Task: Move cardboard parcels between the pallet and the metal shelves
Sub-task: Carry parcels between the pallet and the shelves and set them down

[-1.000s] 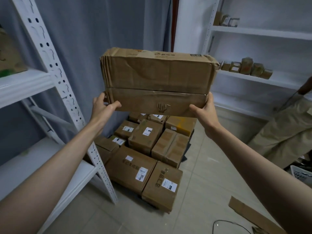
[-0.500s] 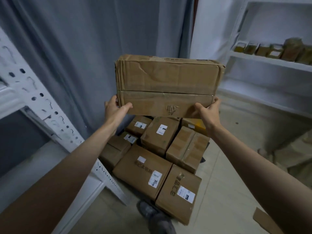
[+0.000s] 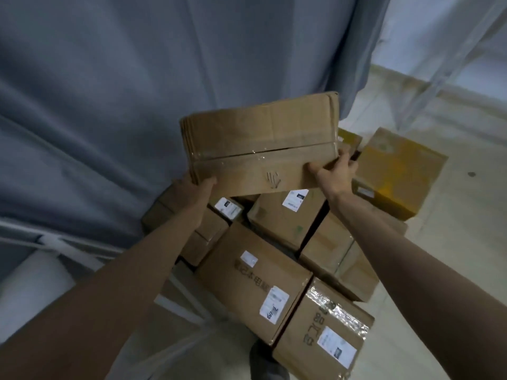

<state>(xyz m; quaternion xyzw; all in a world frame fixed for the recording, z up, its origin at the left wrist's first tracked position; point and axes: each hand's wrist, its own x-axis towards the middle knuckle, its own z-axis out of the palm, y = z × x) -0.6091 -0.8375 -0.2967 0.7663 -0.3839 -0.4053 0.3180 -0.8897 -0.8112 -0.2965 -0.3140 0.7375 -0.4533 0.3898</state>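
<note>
At the bottom edge a dark shoe shows on the pale floor, just beside the nearest parcel, a sealed cardboard box with shiny tape along its top and a white label. Touching it on the left lies a larger labelled parcel with printed characters. Behind these, more closed boxes lie packed tightly together: a plain brown one to the right, one with a white label in the middle, and smaller ones to the left. What any of them contains cannot be told, since all are shut. The pallet beneath them is hidden.

Above this stack, both bare arms reach forward. The left hand grips the lower left corner of the held parcel, and the right hand clamps its lower right corner, fingers curled round the edge. The box is taped shut along its seam, tilted slightly, and clear of the pile.

Farther right sits a yellow box. A grey curtain hangs behind. A white shelf frame shows at the left.
</note>
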